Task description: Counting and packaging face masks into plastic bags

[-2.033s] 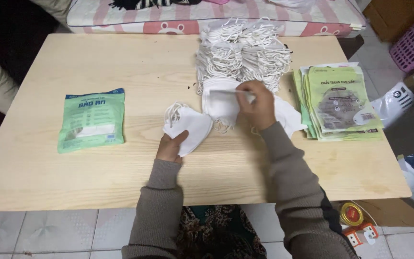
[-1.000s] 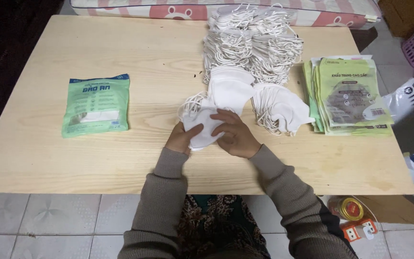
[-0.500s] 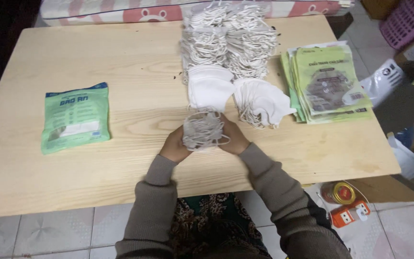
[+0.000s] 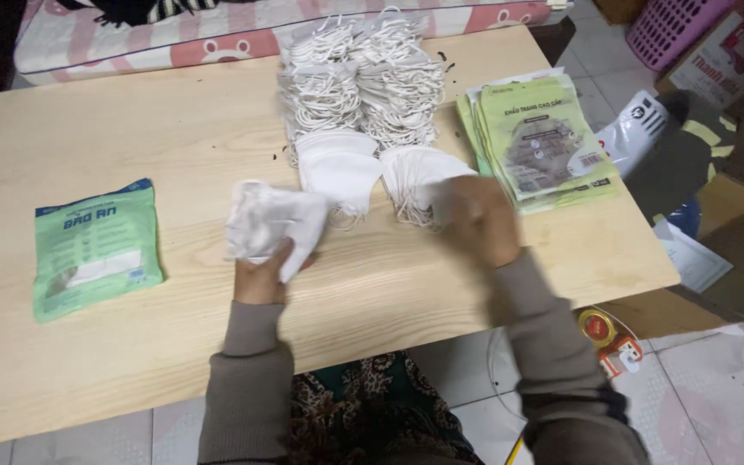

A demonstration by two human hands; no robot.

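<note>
A pale wooden worktop [image 4: 131, 146] is shown from above, with a patterned mattress along its far edge. At the middle of the far edge a large heap of white face masks [image 4: 359, 73] is stacked, ear loops uppermost; two smaller fanned rows of masks [image 4: 337, 168] lie just in front of it. Near the right edge a pile of flat green pouches [image 4: 531, 138] is laid, seemingly unfilled; near the left edge a single green pouch [image 4: 96, 250] lies apart, through whose clear window white contents can be seen. A small bundle of white masks [image 4: 269, 224] is gripped by the left hand [image 4: 262, 277], fingers closed about its lower edge, and is held just above the worktop towards the near edge. The right hand [image 4: 480, 220] is blurred; it is extended towards the pile of pouches, over the right-hand fanned row, and whether it is closed on anything cannot be told. The bundle is judged best kept squared, its loops tucked in and its edges aligned, so that no mask slips from the grip.
</note>
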